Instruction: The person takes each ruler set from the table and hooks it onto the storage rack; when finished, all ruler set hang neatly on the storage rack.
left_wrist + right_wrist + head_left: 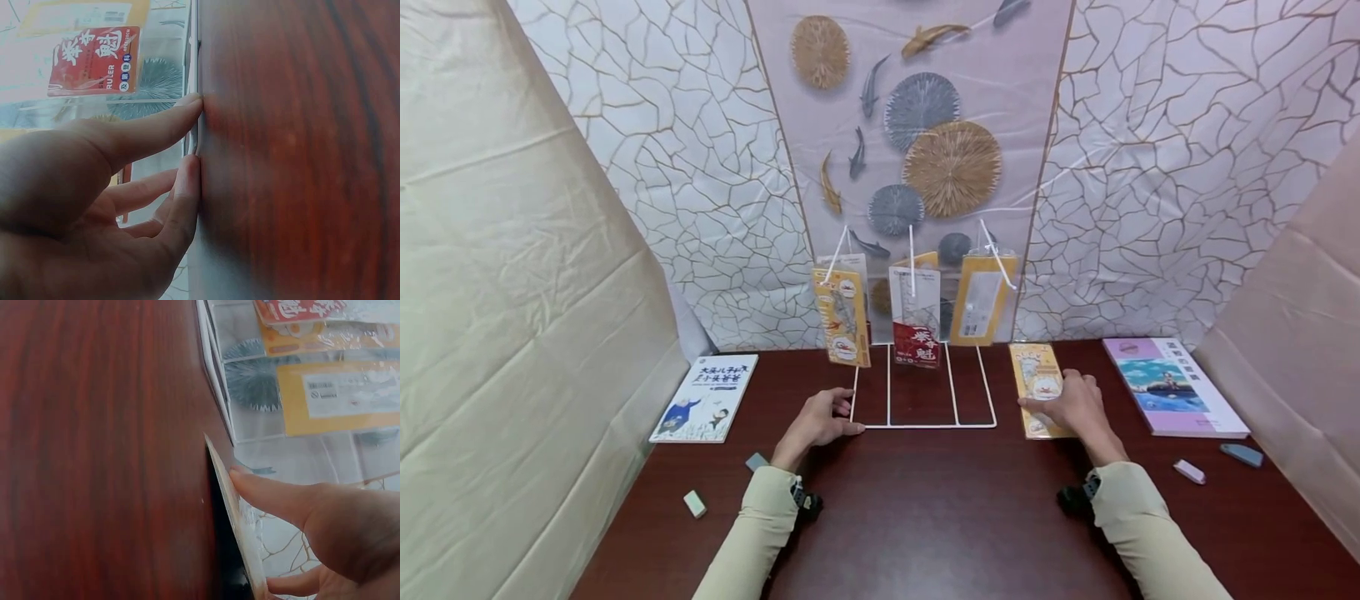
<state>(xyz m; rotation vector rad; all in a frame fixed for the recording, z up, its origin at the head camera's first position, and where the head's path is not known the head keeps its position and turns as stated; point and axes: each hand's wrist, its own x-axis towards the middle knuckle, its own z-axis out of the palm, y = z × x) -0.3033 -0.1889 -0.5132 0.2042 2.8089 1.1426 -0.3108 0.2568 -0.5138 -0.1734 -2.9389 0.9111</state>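
Note:
A white wire display rack (922, 427) stands at the back middle of the table, its hooks holding packaged ruler sets. My left hand (823, 418) touches its front left base corner, thumb and fingers apart around the corner. The left wrist view shows these fingertips (189, 178) low against the table. Right of the rack, my right hand (1073, 408) grips a yellow ruler package (1036, 379) by its side edges. That package tilts slightly off the table in the right wrist view, the thumb on one edge. Hanging on the rack are a yellow package (842, 321), a red-and-white one (916, 321) and a yellow-backed one (983, 300).
A white picture book (706, 396) lies at the left, a thicker pink-and-white book (1172, 387) at the right. Small erasers (695, 503) are near the left arm, with a pink-and-white eraser (1190, 472) and a blue-grey piece (1242, 454) at the right. Patterned cloth hangs behind.

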